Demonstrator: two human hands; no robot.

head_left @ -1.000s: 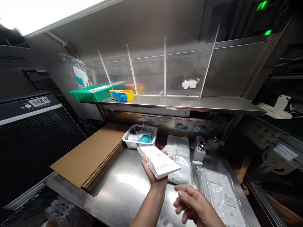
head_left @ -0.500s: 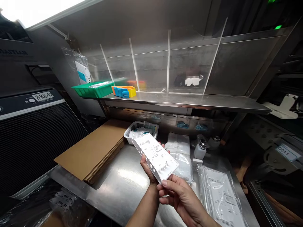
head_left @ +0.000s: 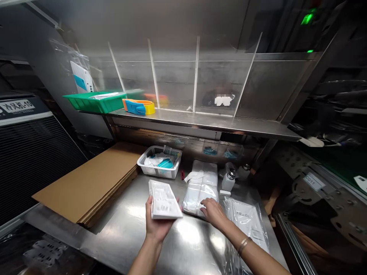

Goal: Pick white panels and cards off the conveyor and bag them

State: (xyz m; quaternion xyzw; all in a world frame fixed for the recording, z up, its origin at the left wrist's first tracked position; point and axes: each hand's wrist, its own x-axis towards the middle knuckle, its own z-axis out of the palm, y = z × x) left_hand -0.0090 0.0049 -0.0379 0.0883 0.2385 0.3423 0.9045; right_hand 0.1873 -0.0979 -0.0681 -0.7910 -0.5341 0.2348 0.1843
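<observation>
My left hand (head_left: 157, 227) grips a white plastic panel (head_left: 164, 202) from below, thumb on its left edge and fingers behind it. The panel is tilted, with small cut-outs and raised marks on its face, blurred now. To its right, my right hand (head_left: 213, 213) holds nothing, its fingers apart and loosely bent over the near end of a stack of clear plastic bags (head_left: 203, 179). Whether the fingertips touch the bags I cannot tell. Right of that hand lie white panels in clear bags (head_left: 249, 219), partly behind my right forearm.
Cardboard sheets (head_left: 94, 179) are stacked at the left. Behind stand a white basket (head_left: 160, 172) with bags and blue-green pieces, and a pump bottle (head_left: 228, 181). A steel shelf (head_left: 195, 117) carries a green tray (head_left: 94, 104) and coloured tape-like rings (head_left: 139, 107).
My right hand has let go of the panel's lower corner and moved right to the bag stack. My left hand has brought the panel left and lower. The view has shifted right.
</observation>
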